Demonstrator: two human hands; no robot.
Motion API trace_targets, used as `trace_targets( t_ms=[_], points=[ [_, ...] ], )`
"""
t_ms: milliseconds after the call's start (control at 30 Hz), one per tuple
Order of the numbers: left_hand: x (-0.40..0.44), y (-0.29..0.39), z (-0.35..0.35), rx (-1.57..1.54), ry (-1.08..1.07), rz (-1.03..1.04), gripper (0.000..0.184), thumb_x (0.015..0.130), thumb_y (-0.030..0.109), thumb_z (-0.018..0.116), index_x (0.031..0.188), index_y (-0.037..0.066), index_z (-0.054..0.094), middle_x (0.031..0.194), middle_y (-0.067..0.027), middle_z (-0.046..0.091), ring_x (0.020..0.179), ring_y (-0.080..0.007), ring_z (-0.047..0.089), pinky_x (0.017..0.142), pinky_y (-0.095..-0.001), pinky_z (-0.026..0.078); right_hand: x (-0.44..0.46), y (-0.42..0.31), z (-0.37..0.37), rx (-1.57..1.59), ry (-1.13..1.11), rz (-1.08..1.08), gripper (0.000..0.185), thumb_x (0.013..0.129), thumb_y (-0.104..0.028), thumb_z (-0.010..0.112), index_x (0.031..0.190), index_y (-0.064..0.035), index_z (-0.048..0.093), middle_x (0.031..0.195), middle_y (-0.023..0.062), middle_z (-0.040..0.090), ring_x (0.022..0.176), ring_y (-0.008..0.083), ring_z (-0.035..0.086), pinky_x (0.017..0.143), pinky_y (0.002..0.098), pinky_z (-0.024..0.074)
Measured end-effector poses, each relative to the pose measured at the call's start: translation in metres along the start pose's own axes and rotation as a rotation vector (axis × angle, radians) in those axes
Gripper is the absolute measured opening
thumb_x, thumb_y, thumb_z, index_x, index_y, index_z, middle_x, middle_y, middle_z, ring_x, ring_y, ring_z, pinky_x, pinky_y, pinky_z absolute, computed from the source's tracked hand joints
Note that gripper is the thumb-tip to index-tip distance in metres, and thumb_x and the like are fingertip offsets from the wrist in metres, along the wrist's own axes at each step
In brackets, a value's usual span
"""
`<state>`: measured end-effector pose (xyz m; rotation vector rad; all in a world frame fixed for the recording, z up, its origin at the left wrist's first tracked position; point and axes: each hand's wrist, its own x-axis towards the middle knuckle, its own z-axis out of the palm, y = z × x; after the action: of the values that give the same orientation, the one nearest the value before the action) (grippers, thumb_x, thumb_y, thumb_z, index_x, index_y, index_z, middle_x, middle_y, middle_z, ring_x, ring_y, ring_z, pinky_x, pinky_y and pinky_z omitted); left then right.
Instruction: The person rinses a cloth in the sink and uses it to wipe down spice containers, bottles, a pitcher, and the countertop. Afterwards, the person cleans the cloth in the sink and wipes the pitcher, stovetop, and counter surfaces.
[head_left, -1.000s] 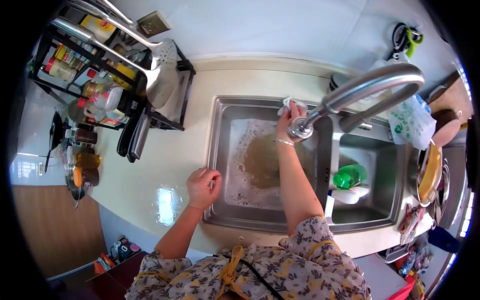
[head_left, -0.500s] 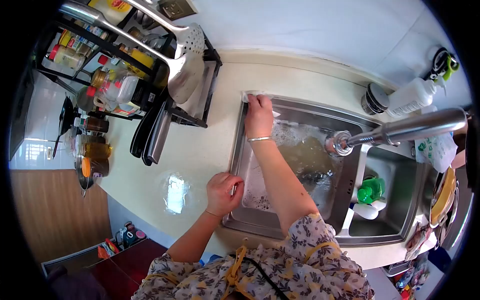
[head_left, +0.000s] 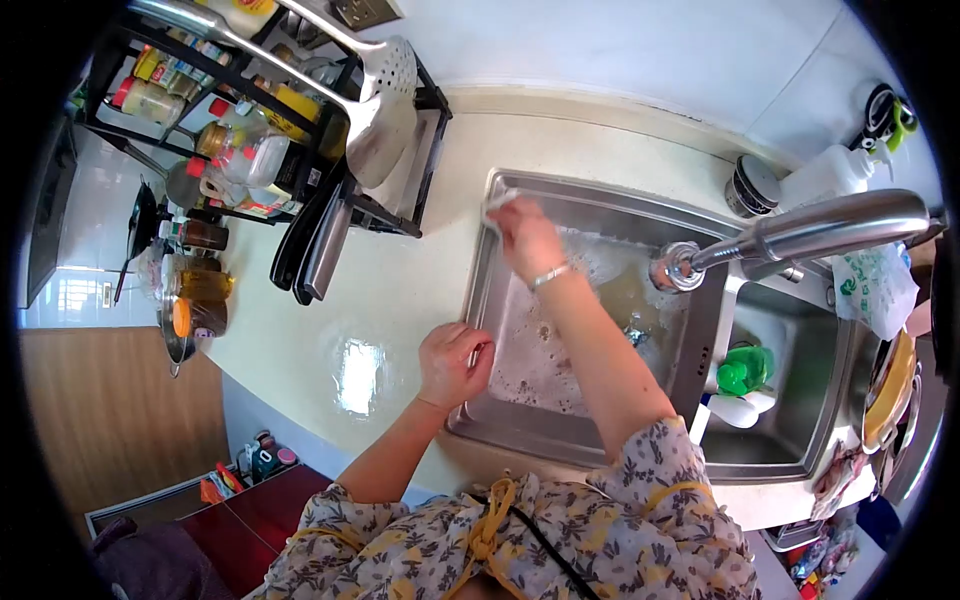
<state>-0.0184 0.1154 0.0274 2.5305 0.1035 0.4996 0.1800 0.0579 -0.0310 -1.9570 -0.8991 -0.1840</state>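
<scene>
My right hand (head_left: 528,240), with a bracelet at the wrist, is over the back left corner of the large sink basin (head_left: 515,432). Its fingers are closed on a white cloth (head_left: 502,200) at the rim, both smeared by motion. Soapy, cloudy water (head_left: 530,355) lies in the basin, with foam and bits floating in it. My left hand (head_left: 455,365) rests at the left rim, fingers curled in. A small shiny band shows at those fingers; whether anything is inside them is hidden.
A steel faucet (head_left: 840,225) reaches over the sink. The smaller basin (head_left: 800,420) holds a green bottle (head_left: 745,370) and a white one (head_left: 735,410). At the left stands a black rack (head_left: 430,150) with jars, ladles and knives. A wet patch (head_left: 357,375) shines on the counter.
My right hand has moved from the counter behind the sink's back left corner toward the basin, with the white cloth. My left hand has slid slightly back along the left rim.
</scene>
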Motion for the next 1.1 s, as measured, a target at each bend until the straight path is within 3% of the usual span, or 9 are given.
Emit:
trace_targets(
  t_ms=[167,300,400,500,567,633,667,700,1100],
  points=[
    [0.002,0.005,0.0,0.034,0.001,0.006,0.01,0.068,0.003,0.066,0.071,0.008,0.058,0.064,-0.0063,0.055,0.058,-0.027,0.055,0.053,-0.0366,0.042,-0.069,0.008,-0.024,0.013,-0.418,0.317,0.032,0.069,-0.002,0.06,0.1,-0.0084,0.068,0.101,0.0169,0.061,0.098,0.0327,0.059,0.087,0.0391,0.0496],
    [0.0,0.0,0.002,0.013,0.014,-0.017,0.01,0.069,0.003,0.067,0.072,0.008,0.058,0.063,-0.0058,0.054,0.056,-0.0259,0.054,0.052,-0.0363,0.042,-0.135,0.055,-0.02,-0.415,-0.342,0.48,0.032,0.07,-0.005,0.065,0.101,-0.011,0.068,0.115,0.0193,0.06,0.096,0.0329,0.062,0.086,0.0402,0.051],
    [-0.001,0.003,0.002,-0.004,0.025,-0.043,0.01,0.07,0.003,0.066,0.072,0.007,0.058,0.062,-0.0056,0.053,0.055,-0.0249,0.053,0.052,-0.036,0.041,-0.156,0.094,-0.004,-0.435,-0.679,0.651,0.02,0.08,-0.013,0.057,0.096,-0.0105,0.068,0.093,0.018,0.065,0.087,0.0343,0.063,0.081,0.0456,0.0509],
    [-0.003,-0.001,0.0,-0.003,0.002,-0.082,0.006,0.073,0.004,0.065,0.074,0.007,0.059,0.062,-0.0062,0.053,0.056,-0.0252,0.053,0.053,-0.036,0.042,-0.108,0.076,-0.012,-0.029,-0.237,0.59,0.015,0.081,-0.018,0.06,0.084,-0.0039,0.065,0.079,0.0179,0.065,0.069,0.0318,0.061,0.066,0.0395,0.0489],
    [-0.004,-0.003,-0.001,0.0,-0.025,-0.11,0.004,0.076,0.006,0.063,0.076,0.006,0.059,0.063,-0.0069,0.053,0.057,-0.026,0.053,0.054,-0.0362,0.042,-0.062,0.061,-0.008,0.319,0.027,0.535,0.019,0.082,-0.01,0.062,0.098,-0.0005,0.065,0.071,0.0083,0.059,0.065,0.0146,0.058,0.06,0.0308,0.0469],
    [-0.007,-0.003,-0.004,-0.083,0.02,-0.143,0.009,0.084,0.012,0.056,0.088,0.005,0.061,0.071,-0.0099,0.055,0.062,-0.0262,0.055,0.058,-0.036,0.044,-0.021,0.049,0.002,0.318,0.157,0.431,0.026,0.085,-0.014,0.063,0.107,0.0002,0.063,0.081,0.0072,0.059,0.065,0.0124,0.057,0.061,0.0283,0.0474],
    [-0.009,-0.004,-0.003,-0.086,0.009,-0.158,0.009,0.084,0.012,0.056,0.088,0.005,0.061,0.071,-0.0099,0.055,0.062,-0.0262,0.055,0.058,-0.036,0.044,-0.007,0.05,0.018,0.472,0.114,0.546,0.03,0.088,-0.02,0.062,0.11,-0.0004,0.062,0.091,0.0087,0.058,0.071,0.0133,0.058,0.062,0.0284,0.0485],
    [-0.011,-0.006,-0.003,-0.156,0.048,-0.218,0.014,0.087,0.014,0.053,0.095,0.004,0.059,0.076,-0.011,0.056,0.065,-0.0251,0.055,0.06,-0.0354,0.044,0.002,0.037,0.025,0.643,0.091,0.68,0.029,0.084,-0.025,0.061,0.104,-0.0046,0.066,0.099,0.019,0.059,0.091,0.0317,0.059,0.081,0.0393,0.0469],
    [-0.02,-0.022,0.002,-0.571,0.333,-0.314,0.032,0.096,0.029,0.044,0.112,0.002,0.049,0.093,-0.0064,0.053,0.069,-0.0121,0.047,0.066,-0.0281,0.042,-0.146,-0.127,-0.008,0.401,-0.219,0.46,0.009,0.076,-0.005,0.058,0.085,-0.003,0.059,0.089,0.0178,0.056,0.081,0.0354,0.058,0.071,0.041,0.0482]
  ],
)
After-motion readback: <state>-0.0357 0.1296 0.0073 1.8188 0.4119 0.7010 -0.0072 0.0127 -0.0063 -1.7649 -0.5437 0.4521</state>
